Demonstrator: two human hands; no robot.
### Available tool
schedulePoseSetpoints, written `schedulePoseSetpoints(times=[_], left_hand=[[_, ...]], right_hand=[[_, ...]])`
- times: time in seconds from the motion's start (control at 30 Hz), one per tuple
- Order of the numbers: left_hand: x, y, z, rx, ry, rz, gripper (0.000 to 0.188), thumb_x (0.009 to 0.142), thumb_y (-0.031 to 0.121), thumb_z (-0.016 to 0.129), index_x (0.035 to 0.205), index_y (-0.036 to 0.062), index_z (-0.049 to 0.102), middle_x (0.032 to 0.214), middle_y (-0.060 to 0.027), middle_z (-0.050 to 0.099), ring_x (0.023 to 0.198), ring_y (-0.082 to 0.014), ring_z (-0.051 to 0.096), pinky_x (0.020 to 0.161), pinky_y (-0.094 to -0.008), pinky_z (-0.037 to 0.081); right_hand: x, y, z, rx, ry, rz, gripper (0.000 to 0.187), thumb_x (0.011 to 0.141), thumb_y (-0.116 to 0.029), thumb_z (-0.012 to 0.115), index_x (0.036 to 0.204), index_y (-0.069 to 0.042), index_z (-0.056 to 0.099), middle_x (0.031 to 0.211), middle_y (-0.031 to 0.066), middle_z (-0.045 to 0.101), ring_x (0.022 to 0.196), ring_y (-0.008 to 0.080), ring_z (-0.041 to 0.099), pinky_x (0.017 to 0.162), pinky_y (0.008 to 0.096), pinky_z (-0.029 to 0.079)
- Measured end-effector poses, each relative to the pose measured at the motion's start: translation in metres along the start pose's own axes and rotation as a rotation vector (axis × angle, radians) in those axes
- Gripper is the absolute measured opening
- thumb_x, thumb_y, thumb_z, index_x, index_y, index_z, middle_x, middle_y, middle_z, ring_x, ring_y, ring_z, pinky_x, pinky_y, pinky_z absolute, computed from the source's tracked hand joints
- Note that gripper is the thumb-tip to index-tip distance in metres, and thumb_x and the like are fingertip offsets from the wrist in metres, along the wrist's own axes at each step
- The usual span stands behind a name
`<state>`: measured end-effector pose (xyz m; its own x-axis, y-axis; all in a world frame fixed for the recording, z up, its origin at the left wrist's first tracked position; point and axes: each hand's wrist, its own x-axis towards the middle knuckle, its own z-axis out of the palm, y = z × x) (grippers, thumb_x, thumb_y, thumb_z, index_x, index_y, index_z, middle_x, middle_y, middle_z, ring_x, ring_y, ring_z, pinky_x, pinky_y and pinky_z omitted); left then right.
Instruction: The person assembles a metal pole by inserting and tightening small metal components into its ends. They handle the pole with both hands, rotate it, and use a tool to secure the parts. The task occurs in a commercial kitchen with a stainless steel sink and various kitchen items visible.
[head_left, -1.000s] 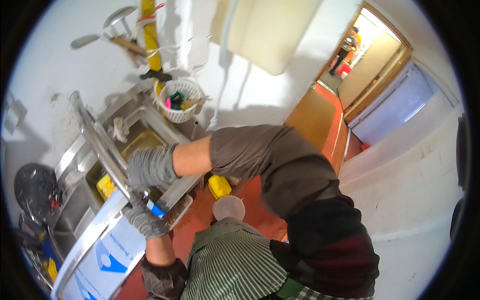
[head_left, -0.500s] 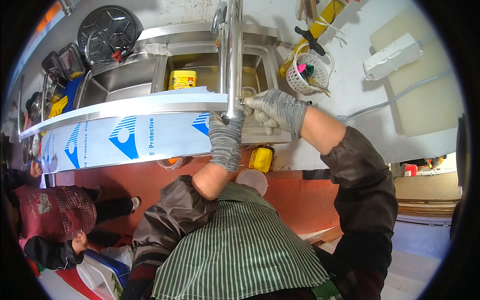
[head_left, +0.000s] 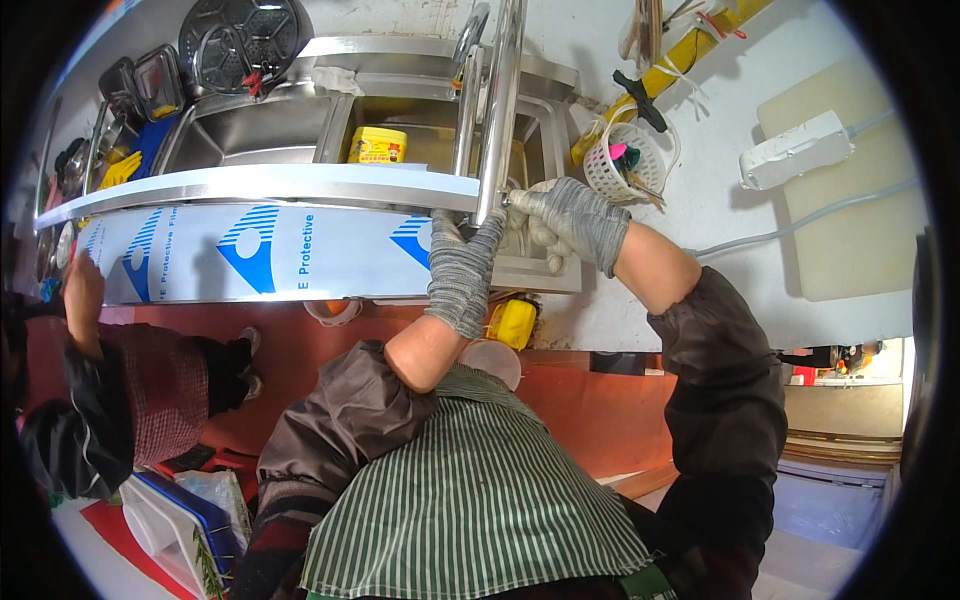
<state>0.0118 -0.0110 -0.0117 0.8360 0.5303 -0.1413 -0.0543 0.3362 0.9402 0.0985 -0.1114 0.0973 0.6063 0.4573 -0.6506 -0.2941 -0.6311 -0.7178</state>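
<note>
A long metal shelf (head_left: 330, 183) with blue-printed protective film (head_left: 185, 255) stretches across in front of me. At its right end a shiny tubular metal post (head_left: 503, 95) meets the shelf corner. My left hand (head_left: 465, 265), in a grey knit glove, is closed around that corner, just below the post's end. My right hand (head_left: 570, 220), gloved alike, pinches at a small metal piece (head_left: 505, 198) on the post's side. The piece looks like a screw, but fingers mostly hide what they hold.
Behind the shelf is a double sink (head_left: 250, 130) with a yellow tub (head_left: 378, 145). A white basket (head_left: 620, 165) of tools and a white power strip (head_left: 797, 150) lie right. At left, a co-worker's hand (head_left: 82, 290) is by the shelf's far end. A yellow container (head_left: 512, 322) sits below.
The view has shifted slightly, so the sink and post appear farther right. The co-worker's hand has risen toward the shelf's left end. My hands keep their places at the corner.
</note>
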Motion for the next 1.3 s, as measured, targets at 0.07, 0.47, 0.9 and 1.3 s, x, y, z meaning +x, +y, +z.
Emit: schedulePoseSetpoints(times=[0.07,0.47,0.9,1.3], left_hand=[[-0.011,0.002,0.000,-0.083,0.104,-0.038,0.039,0.087,0.021,0.067,0.115,-0.0002,0.050,0.094,-0.0055,0.059,0.081,-0.0122,0.055,0.067,-0.0246,0.047],[0.026,0.067,-0.001,0.997,-0.238,1.023,0.023,0.070,0.017,0.073,0.090,0.0099,0.065,0.090,-0.0095,0.061,0.087,-0.0309,0.057,0.081,-0.0431,0.043],[0.029,0.061,0.001,0.988,-0.230,1.139,0.018,0.064,0.013,0.071,0.081,0.0110,0.065,0.086,-0.0055,0.063,0.081,-0.0282,0.060,0.073,-0.0416,0.047],[0.031,0.060,0.001,1.005,-0.271,1.145,0.014,0.064,0.013,0.070,0.077,0.0117,0.065,0.084,-0.0049,0.062,0.082,-0.0266,0.060,0.074,-0.0403,0.047]], right_hand=[[-0.002,-0.001,0.001,-0.023,0.005,-0.008,0.040,0.096,-0.038,0.050,0.085,-0.001,0.061,0.048,-0.0014,0.039,0.035,0.0124,0.041,0.035,0.0305,0.045],[0.008,0.011,-0.008,-0.165,0.099,-0.080,0.042,0.091,-0.036,0.057,0.111,0.002,0.052,0.071,0.0127,0.060,0.059,0.0245,0.062,0.048,0.0374,0.054],[0.004,0.017,0.012,0.181,0.154,-0.089,0.053,0.096,-0.049,0.040,0.116,-0.001,0.047,0.061,0.0141,0.057,0.045,0.0243,0.056,0.041,0.0382,0.050],[-0.024,0.010,-0.019,-1.552,0.405,-0.907,0.024,0.080,-0.026,0.059,0.094,-0.007,0.059,0.078,0.0106,0.062,0.077,0.0270,0.064,0.065,0.0419,0.049]])
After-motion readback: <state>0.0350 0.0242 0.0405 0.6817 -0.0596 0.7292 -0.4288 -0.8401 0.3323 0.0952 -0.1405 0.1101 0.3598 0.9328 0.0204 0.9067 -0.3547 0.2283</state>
